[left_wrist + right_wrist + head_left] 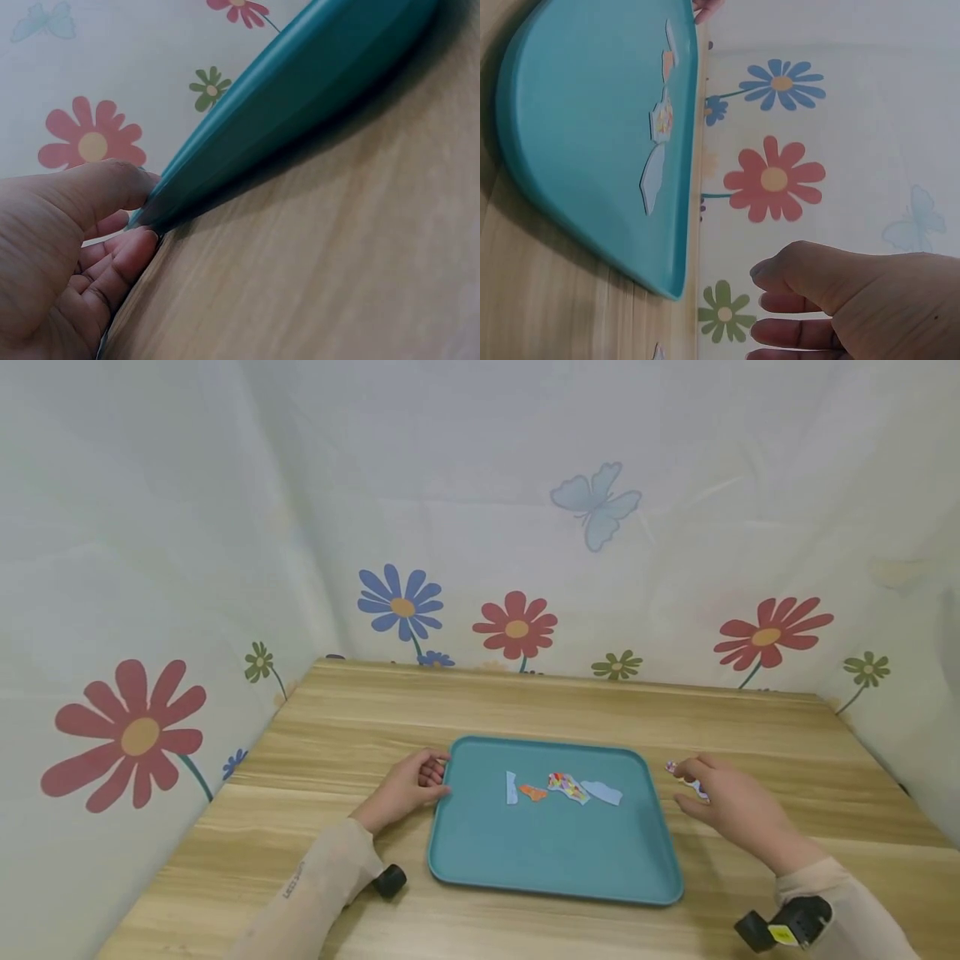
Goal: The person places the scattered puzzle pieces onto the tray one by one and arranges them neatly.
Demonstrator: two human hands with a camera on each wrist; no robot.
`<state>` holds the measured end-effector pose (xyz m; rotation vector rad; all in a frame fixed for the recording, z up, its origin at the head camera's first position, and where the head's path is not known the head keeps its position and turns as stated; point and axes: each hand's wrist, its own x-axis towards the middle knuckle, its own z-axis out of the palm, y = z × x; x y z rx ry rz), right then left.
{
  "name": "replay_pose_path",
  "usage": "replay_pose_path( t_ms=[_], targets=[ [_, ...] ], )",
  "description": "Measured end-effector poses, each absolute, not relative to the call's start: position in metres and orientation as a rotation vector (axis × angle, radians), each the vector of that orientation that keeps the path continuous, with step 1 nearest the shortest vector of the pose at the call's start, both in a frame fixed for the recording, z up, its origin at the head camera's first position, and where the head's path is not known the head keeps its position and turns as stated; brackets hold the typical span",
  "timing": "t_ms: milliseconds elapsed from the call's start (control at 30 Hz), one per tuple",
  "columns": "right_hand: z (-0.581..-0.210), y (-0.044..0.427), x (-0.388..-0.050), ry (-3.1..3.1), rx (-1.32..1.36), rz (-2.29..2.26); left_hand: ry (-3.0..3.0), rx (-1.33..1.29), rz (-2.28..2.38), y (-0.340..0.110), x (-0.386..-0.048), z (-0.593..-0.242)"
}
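Note:
A teal tray (525,860) lies on the wooden table. Its left rim is held by my left hand (408,785); the left wrist view shows thumb and fingers pinching the tray's edge. In a rough row on the tray are flat cut pieces: a pale strip (512,787), a small orange piece (534,793), a multicoloured piece (567,787) and a pale blue piece (602,792). Right of the tray, my right hand (731,806) hovers with loosely bent fingers and a gap below the thumb. A patterned, pale-edged piece (670,767) lies near its fingertips, partly hidden by them.
The wooden table (360,710) extends around the tray. A white cloth (450,485) printed with flowers and a butterfly hangs behind it and at both sides. Black wrist devices (802,920) are strapped over both sleeves.

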<state>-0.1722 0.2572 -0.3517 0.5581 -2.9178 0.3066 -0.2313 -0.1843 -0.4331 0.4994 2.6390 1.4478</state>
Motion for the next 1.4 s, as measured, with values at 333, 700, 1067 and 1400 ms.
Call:
replay_pose_path(
  t_ms=[333, 700, 1067, 1400],
  targets=[
    [-0.362, 0.279, -0.166, -2.887, 0.512, 0.319, 2.625, 0.499, 1.46, -0.184, -0.228, -0.431],
    [-0.377, 0.305, -0.158, -2.975, 0.415, 0.354, 2.638, 0.49, 1.45, -0.184, -0.229, -0.432],
    [-0.393, 0.327, -0.155, -2.962, 0.393, 0.371, 2.634, 0.486, 1.454, -0.184, -0.228, -0.432],
    [-0.401, 0.342, -0.155, -3.036, 0.301, 0.307, 2.614, 0.487, 1.47, -0.183, -0.228, -0.431]
  ],
)
